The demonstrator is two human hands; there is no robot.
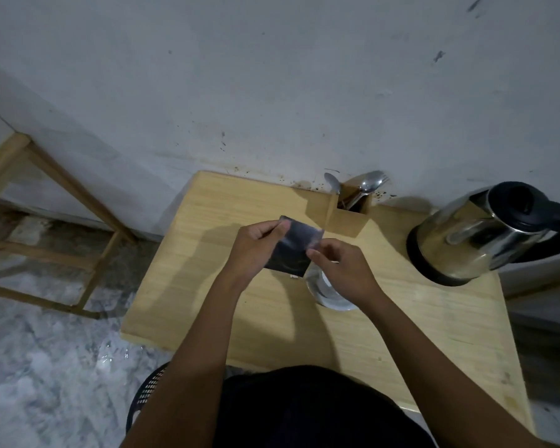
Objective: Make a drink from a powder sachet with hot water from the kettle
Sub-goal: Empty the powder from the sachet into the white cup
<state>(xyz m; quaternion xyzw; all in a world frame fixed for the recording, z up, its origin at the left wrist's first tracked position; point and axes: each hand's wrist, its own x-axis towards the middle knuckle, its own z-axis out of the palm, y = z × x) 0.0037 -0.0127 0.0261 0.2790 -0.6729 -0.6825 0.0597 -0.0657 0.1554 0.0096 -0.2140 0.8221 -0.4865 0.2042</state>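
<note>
Nearest the lens, at 6 o'clock, is the person's dark-clothed torso [304, 412], with a black perforated basket [146, 392] peeking out at about 7 o'clock beside it. Both bare forearms reach up from there over a light wooden table [207, 286] toward the middle of the view. The left hand [256, 250] pinches the upper left edge of a dark, glossy sachet [291, 250] between thumb and curled fingers, while the right hand [340, 270] grips the sachet's right edge near its top corner, fingers closed on the foil. The sachet is held upright in the air above the table, just at centre (motion blur softens its print, so no label can be read; whether it is torn open cannot be told). Directly beneath the right hand, at roughly 5 o'clock from the sachet, stands a clear glass [324, 292] on the tabletop, partly hidden by the wrist. At 3 o'clock a stainless-steel kettle [476, 234] with a black lid and handle sits on its dark base near the table's right edge, well apart from the hands. At about 1 o'clock, against the stained grey wall [272, 92], a wooden cutlery holder [346, 211] carries spoons [369, 182] and a fork. At 9 o'clock a wooden frame [46, 205] stands on the marbled floor [46, 350].
</note>
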